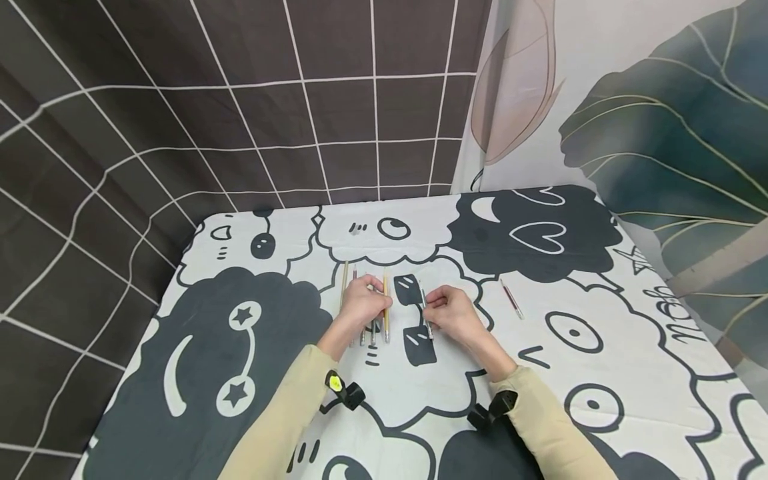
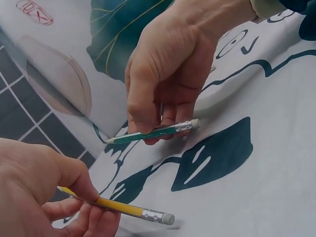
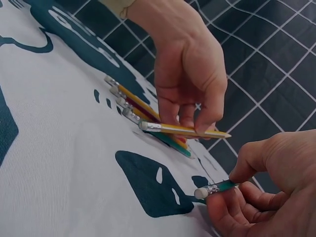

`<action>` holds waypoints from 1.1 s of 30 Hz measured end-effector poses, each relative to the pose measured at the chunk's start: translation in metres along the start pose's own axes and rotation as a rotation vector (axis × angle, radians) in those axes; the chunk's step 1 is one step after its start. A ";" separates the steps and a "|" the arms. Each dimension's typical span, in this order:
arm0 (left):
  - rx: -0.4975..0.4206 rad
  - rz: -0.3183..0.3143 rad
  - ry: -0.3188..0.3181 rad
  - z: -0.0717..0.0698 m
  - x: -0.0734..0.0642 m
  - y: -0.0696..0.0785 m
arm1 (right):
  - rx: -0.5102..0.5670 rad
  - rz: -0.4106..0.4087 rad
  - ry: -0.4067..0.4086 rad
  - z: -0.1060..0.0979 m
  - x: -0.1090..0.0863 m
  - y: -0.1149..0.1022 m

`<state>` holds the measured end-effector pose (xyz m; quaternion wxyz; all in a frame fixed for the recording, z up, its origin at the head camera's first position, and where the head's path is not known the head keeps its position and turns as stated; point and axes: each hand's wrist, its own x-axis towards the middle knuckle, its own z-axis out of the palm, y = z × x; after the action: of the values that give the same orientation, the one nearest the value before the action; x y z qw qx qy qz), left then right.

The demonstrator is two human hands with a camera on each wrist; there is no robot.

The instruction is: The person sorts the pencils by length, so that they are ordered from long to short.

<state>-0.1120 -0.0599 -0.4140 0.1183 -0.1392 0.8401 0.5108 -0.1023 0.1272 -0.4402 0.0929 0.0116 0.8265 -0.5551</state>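
My left hand (image 1: 363, 303) pinches a yellow pencil (image 2: 126, 207) between thumb and fingers, its eraser end toward me. To its right, my right hand (image 1: 454, 313) holds a green pencil (image 2: 148, 134) by thumb and fingertips, pale eraser in a silver ferrule. Several more pencils, among them a dark red pencil (image 3: 143, 109), lie side by side on the cloth beneath and left of my left hand, partly hidden by it in the head view. Apart from these, a single red pencil (image 1: 512, 299) lies slanted on the cloth to the right of my right hand.
A white cloth (image 1: 414, 403) with dark cartoon faces covers the table. Behind it hangs a dark curtain (image 1: 336, 110) with a white grid. A pale curtain with large leaf prints (image 1: 666, 140) hangs at the right.
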 end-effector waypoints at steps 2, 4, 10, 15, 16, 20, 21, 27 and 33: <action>-0.002 0.010 0.000 -0.001 0.000 0.000 | 0.010 0.000 -0.010 0.003 0.001 -0.001; -0.004 0.018 0.001 -0.002 0.001 -0.002 | 0.018 -0.001 -0.018 0.005 0.002 -0.002; 0.006 0.026 -0.002 -0.003 0.003 -0.005 | 0.020 -0.002 -0.025 0.011 0.003 -0.004; 0.033 0.029 0.002 -0.003 0.004 -0.005 | 0.021 0.000 -0.030 0.018 0.003 -0.006; 0.039 0.031 0.002 -0.003 0.004 -0.005 | 0.020 -0.002 -0.030 0.018 0.003 -0.006; 0.083 0.054 0.018 -0.001 0.005 -0.006 | 0.013 -0.011 -0.031 0.021 0.003 -0.007; 0.100 0.056 0.023 0.000 0.005 -0.006 | 0.010 -0.008 -0.030 0.021 0.004 -0.008; 0.188 0.085 0.058 0.002 0.005 -0.006 | -0.038 -0.029 -0.018 0.023 0.003 -0.011; 0.231 0.113 0.089 0.003 0.004 -0.006 | -0.061 -0.036 -0.012 0.025 0.003 -0.014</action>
<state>-0.1137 -0.0600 -0.4219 0.0673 -0.0997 0.9042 0.4097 -0.1033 0.0986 -0.4375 0.0882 -0.0095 0.8425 -0.5314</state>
